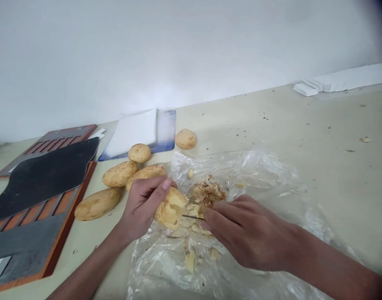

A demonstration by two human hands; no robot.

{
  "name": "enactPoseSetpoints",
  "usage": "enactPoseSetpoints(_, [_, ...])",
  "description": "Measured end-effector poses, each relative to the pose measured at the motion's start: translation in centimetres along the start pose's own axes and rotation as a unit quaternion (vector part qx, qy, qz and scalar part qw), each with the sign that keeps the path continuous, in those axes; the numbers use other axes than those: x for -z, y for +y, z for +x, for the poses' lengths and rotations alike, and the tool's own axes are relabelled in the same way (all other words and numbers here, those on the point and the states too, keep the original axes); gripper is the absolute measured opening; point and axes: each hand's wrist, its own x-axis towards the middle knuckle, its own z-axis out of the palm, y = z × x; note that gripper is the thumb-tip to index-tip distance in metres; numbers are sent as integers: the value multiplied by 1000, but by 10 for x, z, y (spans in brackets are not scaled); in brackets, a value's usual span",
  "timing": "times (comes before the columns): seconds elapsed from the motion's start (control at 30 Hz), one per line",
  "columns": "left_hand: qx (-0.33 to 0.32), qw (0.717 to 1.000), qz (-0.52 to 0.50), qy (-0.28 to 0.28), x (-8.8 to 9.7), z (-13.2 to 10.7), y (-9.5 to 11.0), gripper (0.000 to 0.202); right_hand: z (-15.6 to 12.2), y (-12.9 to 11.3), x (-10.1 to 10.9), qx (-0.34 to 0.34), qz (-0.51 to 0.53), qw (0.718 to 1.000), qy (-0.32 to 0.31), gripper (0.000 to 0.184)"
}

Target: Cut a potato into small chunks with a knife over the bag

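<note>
Against the pale wall [191, 50] runs the back edge of a big, dull green table [234, 125]. Off to the left lie brown and grey boards [26, 246], with a black sheet [50, 179] across them. Crinkled clear plastic [159, 266] is spread out under both hands. Past its back left corner, near the table's back edge, a white slab [134, 131] sits on a blue-edged mat [168, 129].

The right hand [247, 233] is over the middle of the plastic, fingers closed around a thin tool. The left hand [149, 202] is by the plastic's left edge, curled snugly around a cut potato [168, 214]. That potato is up over the plastic, its carved, pale side turned to the right hand. Five whole potatoes [97, 204] lie about beyond the plastic's left edge and back left corner.

Behind the fingers is a small heap of brown scraps [209, 193]. The thin tool [193, 217] points at the carved side; I can't tell if its tip touches. Small pale bits [189, 260] lie on the plastic.

To carve well, I'd take little, slow strokes, hold the potato firmly, and keep the left fingers behind the tip. Thin walls might crack, so push softly.
</note>
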Motion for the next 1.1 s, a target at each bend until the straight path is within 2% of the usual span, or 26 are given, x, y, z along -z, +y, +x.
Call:
enactPoseSetpoints(0.1, [36,999,-29,23,-5,-3,-3,49,-1,-4,2,-17,9,999,32,20])
enactPoseSetpoints(0.2, [89,993,-62,39,-9,-9,-6,47,-5,-11,5,-42,5,997,57,19])
enactPoseSetpoints(0.33, [140,986,-81,33,-15,-16,-9,45,-12,-16,7,-64,-4,998,4,17])
enactPoseSetpoints(0.43, [161,982,-100,13,-17,-19,-8,49,-13,-15,5,-38,0,998,-50,15])
enactPoseSetpoints(0.63, [192,972,-139,-1,-21,-20,-2,48,-13,-14,7,-24,14,996,-83,17])
enactPoseSetpoints(0.77, [186,974,-132,5,-22,-20,-2,46,-16,-13,13,-39,52,992,-111,13])
enactPoseSetpoints(0.9, [140,986,-88,15,-21,-20,-6,46,-19,-14,14,-59,90,986,-131,8])
enactPoseSetpoints(1.0, [107,992,-62,20,-22,-22,-5,46,-21,-16,14,-64,106,982,-140,12])
enactPoseSetpoints(1.1, [73,996,-33,50,-24,-26,-1,46,-18,-17,15,-69,107,982,-143,14])
